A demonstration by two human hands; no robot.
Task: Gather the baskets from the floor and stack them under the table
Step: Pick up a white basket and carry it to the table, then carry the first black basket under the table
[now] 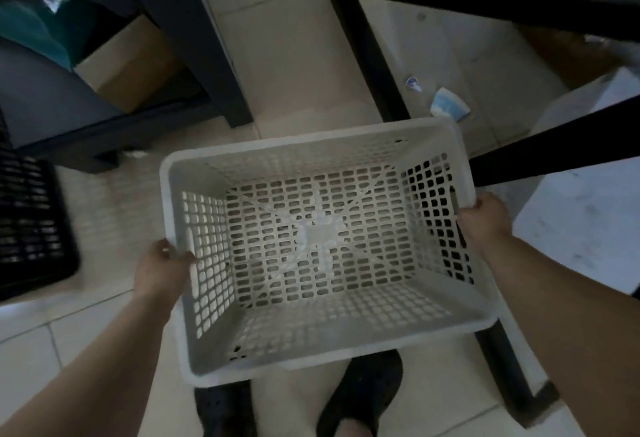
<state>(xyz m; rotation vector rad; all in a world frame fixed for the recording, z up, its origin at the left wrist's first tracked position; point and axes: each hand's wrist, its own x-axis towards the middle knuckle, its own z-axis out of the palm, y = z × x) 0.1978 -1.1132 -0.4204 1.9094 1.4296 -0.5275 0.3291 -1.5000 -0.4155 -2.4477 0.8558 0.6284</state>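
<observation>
Holding a white perforated basket (318,246) level and mouth-up above the tiled floor (298,66), clear of the ground, with both short ends gripped. Curling the left hand (162,272) over the rim at nine o'clock, thumb lying inside the wall. Wrapping the right hand (485,220) round the rim at three o'clock, fingers apparently tucked through the handle slot, though blur is hiding the tips. Showing nothing inside the basket. Lying at nine o'clock, well apart: a black latticed basket (31,225) on the floor. Standing from twelve to four o'clock: a black table frame (367,55), one leg passing just behind the right rim. Peeking out at six o'clock beneath the basket: two dark shoes (363,398).
</observation>
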